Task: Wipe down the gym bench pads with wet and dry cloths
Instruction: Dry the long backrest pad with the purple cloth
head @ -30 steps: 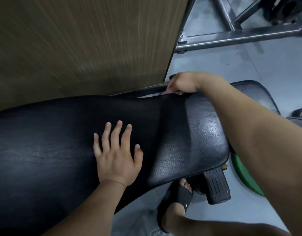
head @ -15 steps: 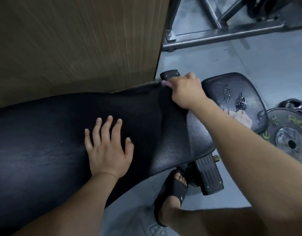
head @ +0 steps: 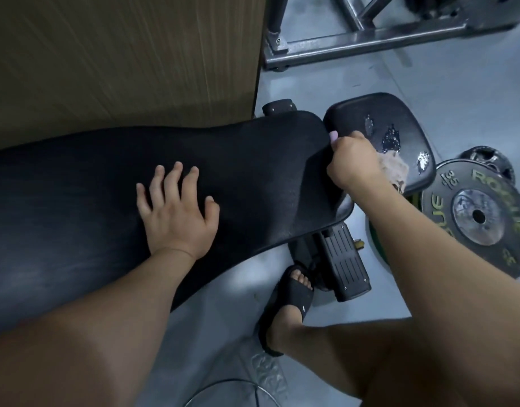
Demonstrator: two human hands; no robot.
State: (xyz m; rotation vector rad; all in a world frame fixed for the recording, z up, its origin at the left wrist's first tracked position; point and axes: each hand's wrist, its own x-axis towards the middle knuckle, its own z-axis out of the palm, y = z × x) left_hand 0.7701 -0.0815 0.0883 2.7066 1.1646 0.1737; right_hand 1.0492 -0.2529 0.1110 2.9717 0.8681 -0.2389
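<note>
The left hand is lying flat with fingers spread on the long bench pad. The right hand is curling round a pink cloth, pressing it against that pad's end edge beside the seat pad.

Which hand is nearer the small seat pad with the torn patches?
Right. The right hand, gripping a cloth, is at the near edge of the seat pad; the left hand rests midway along the back pad.

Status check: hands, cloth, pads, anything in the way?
Left hand flat on back pad. Right hand grips pink cloth at that pad's end edge. Beige cloth lies on seat pad. Nothing blocking.
</note>
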